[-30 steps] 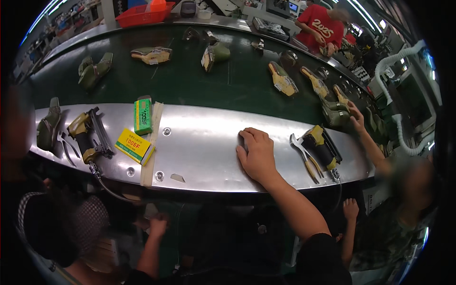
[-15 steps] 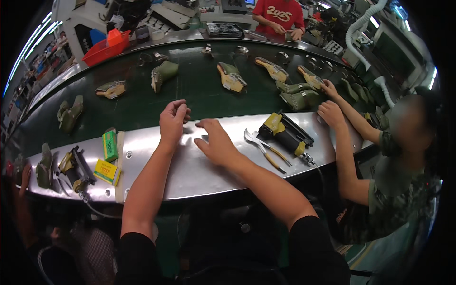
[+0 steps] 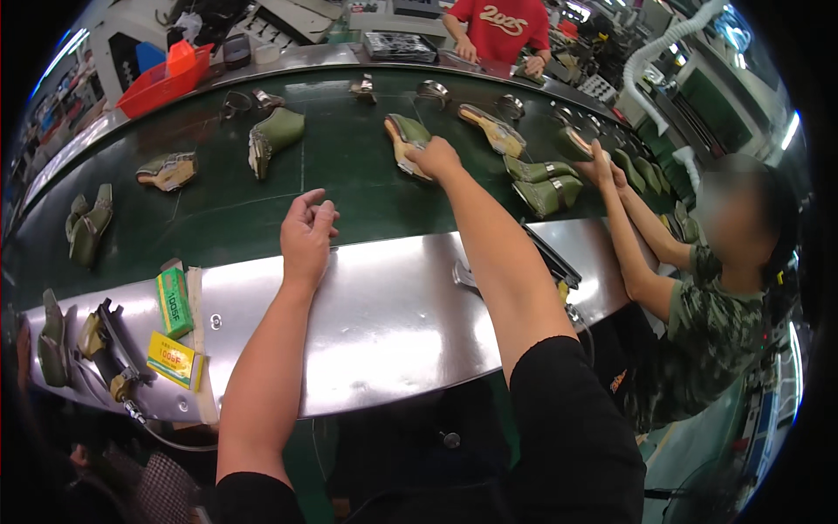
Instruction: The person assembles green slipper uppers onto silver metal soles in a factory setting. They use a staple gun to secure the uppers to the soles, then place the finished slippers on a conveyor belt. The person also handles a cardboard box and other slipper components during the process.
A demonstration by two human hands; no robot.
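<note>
My right hand [image 3: 435,161] reaches over the dark green belt [image 3: 340,148]. Its fingers close on the near end of a green shoe upper [image 3: 402,133] on a last, with the tan underside facing up. Held above the belt's near edge, my left hand [image 3: 307,229] is empty, its fingers loosely bent and the thumb apart. Below my right forearm the head of a pair of pliers [image 3: 463,274] shows; the handles are hidden. Most of a black nail gun [image 3: 548,253] is also covered by that forearm.
Other green shoes on lasts [image 3: 276,140] and metal bands [image 3: 434,91] lie along the belt. Left on the metal ledge [image 3: 375,332] are a yellow-and-black nail gun [image 3: 105,349], a green box [image 3: 174,301] and a yellow box [image 3: 175,360]. A co-worker [image 3: 716,297] handles a shoe at right; another person [image 3: 502,31] stands across.
My right hand has moved from above the metal ledge out to the shoe and taken hold of it. My left hand has shifted slightly left. The co-worker's two hands have come together on a shoe.
</note>
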